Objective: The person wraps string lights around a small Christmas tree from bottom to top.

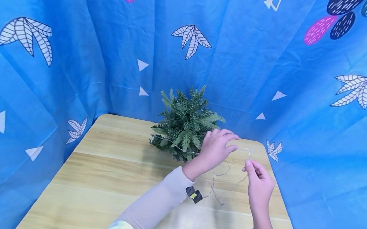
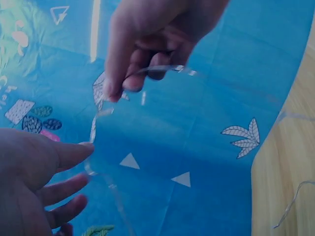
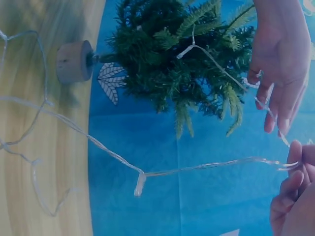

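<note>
A small artificial Christmas tree (image 1: 186,125) stands at the table's far side. A clear string of fairy lights (image 3: 115,156) crosses its front branches and runs to both hands. My left hand (image 1: 216,146) is just right of the tree, its fingers extended; in the left wrist view, a fingertip of that hand (image 2: 39,172) meets the wire while the others are spread. My right hand (image 1: 260,181), lower and farther right, pinches the string between thumb and fingers. The right wrist view shows the tree's round wooden base (image 3: 74,61).
Loose loops of the light string lie on the wooden table (image 1: 107,179) in front of the tree and hang below the right hand. A blue patterned cloth (image 1: 128,50) surrounds the table's back and sides.
</note>
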{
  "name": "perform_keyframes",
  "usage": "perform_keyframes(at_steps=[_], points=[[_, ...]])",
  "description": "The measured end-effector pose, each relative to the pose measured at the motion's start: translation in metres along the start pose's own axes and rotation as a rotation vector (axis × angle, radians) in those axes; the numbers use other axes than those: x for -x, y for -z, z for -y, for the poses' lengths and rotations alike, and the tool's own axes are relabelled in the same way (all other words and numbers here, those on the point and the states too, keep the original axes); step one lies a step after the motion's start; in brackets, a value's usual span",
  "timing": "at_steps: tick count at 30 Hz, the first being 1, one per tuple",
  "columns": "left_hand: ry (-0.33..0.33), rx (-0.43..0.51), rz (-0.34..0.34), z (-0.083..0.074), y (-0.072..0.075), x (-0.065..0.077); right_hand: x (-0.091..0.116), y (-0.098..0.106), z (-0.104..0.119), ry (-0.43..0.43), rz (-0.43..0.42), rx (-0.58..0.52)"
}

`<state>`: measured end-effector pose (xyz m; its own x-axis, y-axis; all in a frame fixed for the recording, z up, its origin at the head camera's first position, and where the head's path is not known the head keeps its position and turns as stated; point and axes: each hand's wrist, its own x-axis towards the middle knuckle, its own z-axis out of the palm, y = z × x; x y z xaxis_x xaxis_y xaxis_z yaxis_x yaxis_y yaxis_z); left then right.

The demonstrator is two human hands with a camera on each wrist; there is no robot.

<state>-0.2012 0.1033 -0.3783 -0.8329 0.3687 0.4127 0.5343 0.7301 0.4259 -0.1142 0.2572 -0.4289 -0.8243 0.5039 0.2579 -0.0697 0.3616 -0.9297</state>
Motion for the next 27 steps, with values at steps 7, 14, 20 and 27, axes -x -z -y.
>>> perform_keyframes(at_steps=[7, 14, 20, 27], points=[[-0.161, -0.115, -0.036, -0.008, -0.001, -0.002, -0.014, -0.007, 0.011, 0.018, -0.012, 0.007], [-0.268, -0.171, -0.048, -0.008, -0.007, -0.007, -0.017, -0.011, 0.018, 0.084, 0.011, -0.022], [-0.237, -0.129, -0.059, -0.005, -0.013, -0.011, -0.014, -0.01, 0.019, 0.09, 0.022, -0.051], [-0.113, 0.031, -0.062, 0.0, -0.02, -0.018, -0.008, -0.006, 0.016, 0.08, 0.026, -0.068]])
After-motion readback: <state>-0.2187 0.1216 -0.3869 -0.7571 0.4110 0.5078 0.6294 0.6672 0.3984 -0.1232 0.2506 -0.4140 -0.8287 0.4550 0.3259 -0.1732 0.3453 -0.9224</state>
